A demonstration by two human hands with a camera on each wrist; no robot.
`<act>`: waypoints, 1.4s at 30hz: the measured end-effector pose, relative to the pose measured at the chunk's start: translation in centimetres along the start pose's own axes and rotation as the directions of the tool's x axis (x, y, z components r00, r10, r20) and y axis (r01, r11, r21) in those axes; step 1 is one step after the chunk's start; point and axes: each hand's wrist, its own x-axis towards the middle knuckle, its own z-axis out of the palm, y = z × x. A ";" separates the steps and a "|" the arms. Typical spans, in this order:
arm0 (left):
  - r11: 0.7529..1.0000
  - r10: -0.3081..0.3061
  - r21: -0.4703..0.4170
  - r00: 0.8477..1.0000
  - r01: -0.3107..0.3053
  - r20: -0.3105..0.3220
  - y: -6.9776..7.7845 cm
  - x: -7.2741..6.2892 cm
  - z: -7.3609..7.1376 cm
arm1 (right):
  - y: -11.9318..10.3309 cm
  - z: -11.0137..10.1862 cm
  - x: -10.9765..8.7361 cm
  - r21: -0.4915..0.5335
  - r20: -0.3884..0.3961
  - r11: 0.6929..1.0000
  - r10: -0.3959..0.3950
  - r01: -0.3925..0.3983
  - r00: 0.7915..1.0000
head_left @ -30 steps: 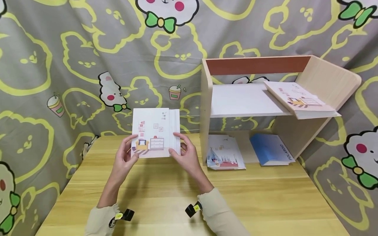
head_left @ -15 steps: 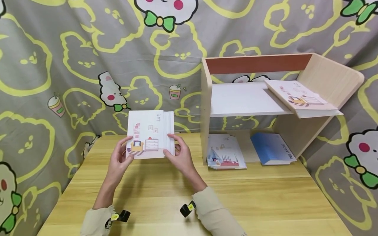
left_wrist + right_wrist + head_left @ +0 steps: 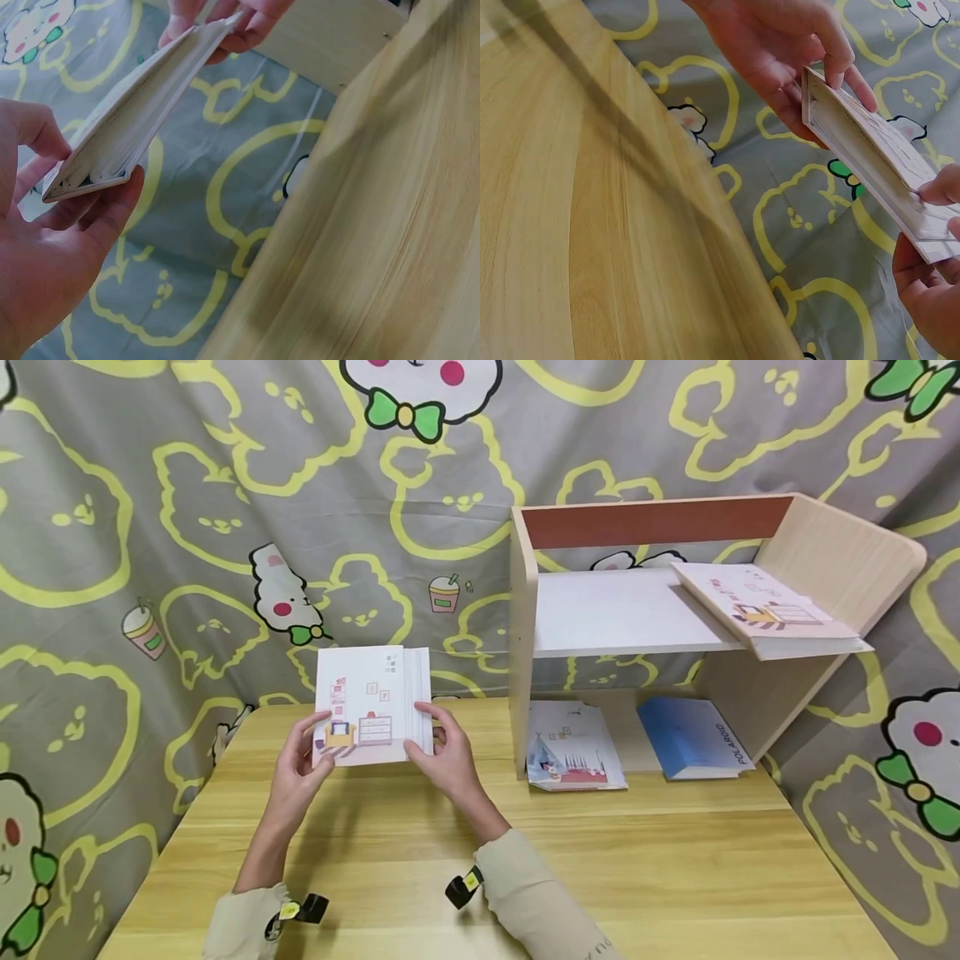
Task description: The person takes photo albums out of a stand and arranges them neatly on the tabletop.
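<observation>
**A white, near-square, illustrated paper book (image 3: 363, 702) is being gripped at both sides**

Left of centre in the head view, the book is hanging above the far part of a pale yellow wooden table (image 3: 375, 877), its front cover facing the camera. The cover is showing a drawn room: a yellow armchair at lower left, white drawers beside it, two small frames above, pinkish shapes up the left side, and marks too small to read at upper right. A plain white strip is sticking out past its right side. Both wrist views are revealing an edge — the covers are standing slightly apart, with pages between.

The left hand (image 3: 294, 772) is pinching the left side near the lower corner; the right hand (image 3: 447, 760) is pinching the right side, thumb and index finger lying apart on the front.

At right, a light-wood bookcase with a white shelf (image 3: 600, 610) is holding a similar-looking white book (image 3: 765, 602), tilting over the front edge; below, a white book with a blue tent drawing (image 3: 573, 747) and a blue book-shaped item lettered POLAROID (image 3: 686, 735) are lying apart.
</observation>
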 end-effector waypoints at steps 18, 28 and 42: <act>0.990 -0.112 0.073 0.991 0.117 -0.076 -0.7 -0.3 -1.1 | 2.8 1.7 0.9 -0.051 -0.032 0.997 0.058 -0.059 0.998; 0.986 -0.144 0.061 0.979 0.154 -0.142 -1.5 -0.2 -0.9 | 3.8 2.4 1.0 -0.029 -0.040 0.994 0.100 -0.102 0.994; 0.972 -0.189 0.103 0.964 0.211 -0.187 -2.8 -0.2 -0.9 | 4.9 2.8 0.9 0.007 -0.049 0.981 0.196 -0.195 0.979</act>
